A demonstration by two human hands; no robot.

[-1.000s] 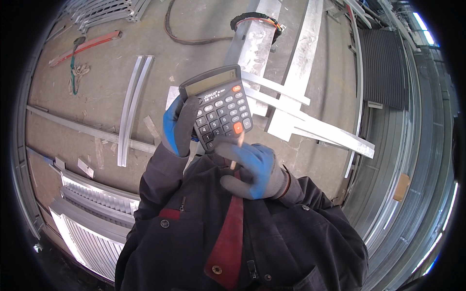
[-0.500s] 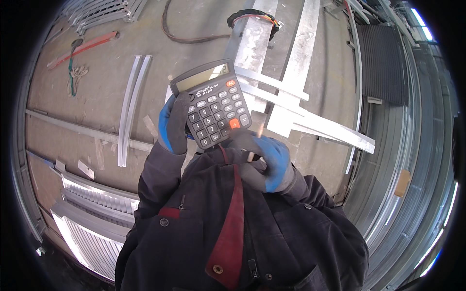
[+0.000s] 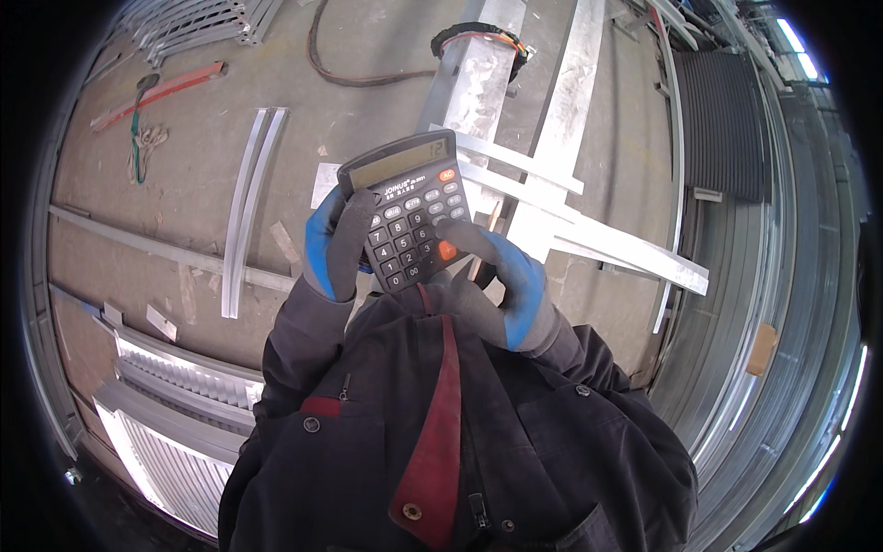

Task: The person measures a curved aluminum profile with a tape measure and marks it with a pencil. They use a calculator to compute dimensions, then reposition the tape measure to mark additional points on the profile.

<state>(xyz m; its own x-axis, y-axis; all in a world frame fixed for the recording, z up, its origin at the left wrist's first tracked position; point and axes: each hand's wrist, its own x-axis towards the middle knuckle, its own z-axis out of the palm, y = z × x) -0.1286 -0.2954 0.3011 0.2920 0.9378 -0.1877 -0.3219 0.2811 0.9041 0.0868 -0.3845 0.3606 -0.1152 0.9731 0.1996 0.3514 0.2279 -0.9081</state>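
A black desk calculator (image 3: 408,210) with grey keys and two orange keys is held up in front of my chest. My left hand (image 3: 333,247), in a blue and grey glove, grips its left edge. My right hand (image 3: 501,276), gloved the same way, reaches over from the right, with a finger resting on the keys near the lower orange one. A thin pencil-like stick (image 3: 482,241) pokes up beside the right hand; whether that hand grips it I cannot tell. My dark jacket with a red collar strip (image 3: 432,442) fills the lower picture.
Below lies a dusty concrete floor (image 3: 212,120) strewn with aluminium profiles: long bars (image 3: 561,138) at the top right, a curved pair (image 3: 248,202) at left, louvred grilles (image 3: 166,414) at lower left. A cable (image 3: 349,74) and a red strip (image 3: 156,92) lie further off.
The calculator has tilted and shifted slightly. My right hand rose from below the calculator and now touches its keys.
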